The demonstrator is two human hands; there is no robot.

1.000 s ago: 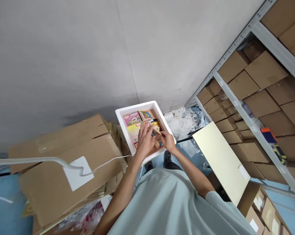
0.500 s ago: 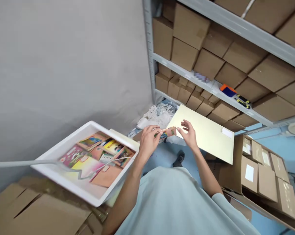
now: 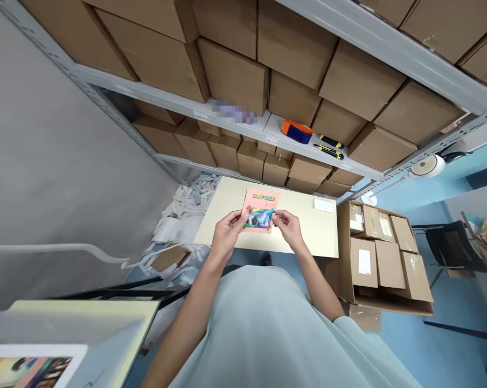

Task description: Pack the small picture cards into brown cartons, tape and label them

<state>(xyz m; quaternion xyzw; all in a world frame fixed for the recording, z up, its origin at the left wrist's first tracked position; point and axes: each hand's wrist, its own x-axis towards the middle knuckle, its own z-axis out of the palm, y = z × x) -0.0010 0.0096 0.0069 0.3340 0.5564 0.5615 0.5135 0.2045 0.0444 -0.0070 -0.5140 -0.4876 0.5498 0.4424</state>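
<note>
Two hands hold a flat pink booklet [image 3: 261, 195]. The left hand [image 3: 227, 233] pinches its left side with the thumb on top, and the right hand [image 3: 287, 229] pinches its right side the same way. The booklet has green and yellow writing near the top and a shiny, bright picture lower down. It is over a pale yellow bench [image 3: 300, 237], near the front edge. I cannot tell if it touches the bench.

A small white box [image 3: 322, 205] lies on the bench, to the right. Behind the bench is a gray shelf [image 3: 211, 113] full of brown boxes [image 3: 294, 99]. On one level sit an orange and blue thing [image 3: 297, 131] and, just beside it, two black and yellow cutters [image 3: 328, 152].

To the right of the bench stands a big open carton [image 3: 344, 253] with smaller boxes [image 3: 391, 264] in it. To the left is a heap of white scraps [image 3: 182, 202]. At the bottom left, a white tray [image 3: 80, 351] holds more bright, colorful things.
</note>
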